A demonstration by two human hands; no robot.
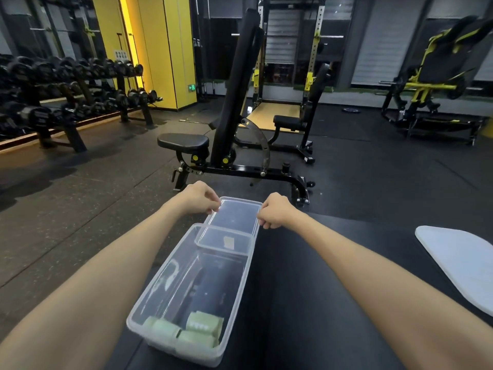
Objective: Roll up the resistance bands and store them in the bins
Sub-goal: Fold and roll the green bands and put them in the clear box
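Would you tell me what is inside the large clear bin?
Rolled pale green bands lie at its near end. A smaller clear container, gripped by left hand and right hand, overlaps its far end.

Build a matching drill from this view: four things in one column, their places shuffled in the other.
Things
1. green rolled bands
2. smaller clear bin
3. white panel
4. dumbbells

Places
A. on the rack at far left
B. gripped at its sides by the left hand and right hand
C. in the near end of the large clear bin
D. flat on the black surface at right

Pairs: 1-C, 2-B, 3-D, 4-A
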